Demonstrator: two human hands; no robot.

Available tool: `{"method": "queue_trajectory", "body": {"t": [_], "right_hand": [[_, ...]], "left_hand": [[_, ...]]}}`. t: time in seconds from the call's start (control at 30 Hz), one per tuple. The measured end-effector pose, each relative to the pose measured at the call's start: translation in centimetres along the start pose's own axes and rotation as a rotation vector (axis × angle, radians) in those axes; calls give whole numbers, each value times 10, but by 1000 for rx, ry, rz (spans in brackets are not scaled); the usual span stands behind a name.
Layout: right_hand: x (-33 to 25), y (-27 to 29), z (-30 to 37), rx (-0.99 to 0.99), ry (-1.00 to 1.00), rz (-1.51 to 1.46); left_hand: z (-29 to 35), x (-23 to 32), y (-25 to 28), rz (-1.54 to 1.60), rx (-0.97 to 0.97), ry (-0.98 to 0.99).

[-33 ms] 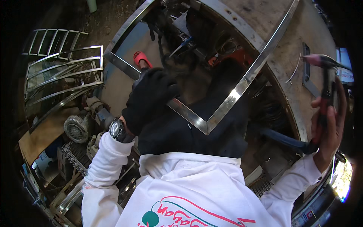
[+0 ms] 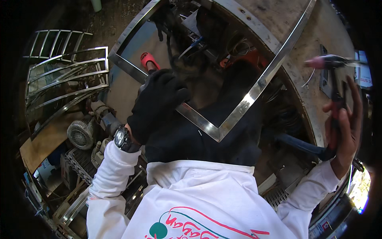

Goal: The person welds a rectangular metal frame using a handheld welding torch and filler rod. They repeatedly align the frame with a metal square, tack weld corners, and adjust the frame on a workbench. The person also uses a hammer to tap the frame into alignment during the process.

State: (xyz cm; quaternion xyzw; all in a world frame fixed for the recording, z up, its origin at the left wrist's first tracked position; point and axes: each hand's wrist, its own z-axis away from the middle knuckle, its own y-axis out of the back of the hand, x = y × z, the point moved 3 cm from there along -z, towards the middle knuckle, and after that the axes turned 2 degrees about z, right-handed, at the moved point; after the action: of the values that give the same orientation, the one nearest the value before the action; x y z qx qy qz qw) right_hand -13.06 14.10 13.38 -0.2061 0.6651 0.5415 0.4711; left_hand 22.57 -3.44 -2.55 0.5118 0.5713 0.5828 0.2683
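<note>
I am holding the shiny metal frame (image 2: 254,93) with my gloved left hand (image 2: 157,105), fingers closed on its near bar. My right hand (image 2: 346,119) is wrapped around a welding torch (image 2: 332,63), up off the tabletop (image 2: 294,36). The frame's corner looks joined already and is pointing at me; its long bar is running up to the right, and the torch tip is pointing left.

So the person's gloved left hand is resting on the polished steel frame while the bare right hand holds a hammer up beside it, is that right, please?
Not quite: the right hand holds no hammer but a welding torch with a pinkish nozzle, as the head view shows. The rest stands: the black-gloved left hand rests on the polished steel frame.
</note>
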Motion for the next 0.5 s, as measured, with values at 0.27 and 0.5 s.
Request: {"method": "queue_trajectory", "body": {"t": [0.27,0.5], "right_hand": [[0,-64,-41,-388,-170,59],[-2,-80,-67,-605,-121,123]], "left_hand": [[7,13,8,-72,63,107],[13,27,18,159,21,250]]}}
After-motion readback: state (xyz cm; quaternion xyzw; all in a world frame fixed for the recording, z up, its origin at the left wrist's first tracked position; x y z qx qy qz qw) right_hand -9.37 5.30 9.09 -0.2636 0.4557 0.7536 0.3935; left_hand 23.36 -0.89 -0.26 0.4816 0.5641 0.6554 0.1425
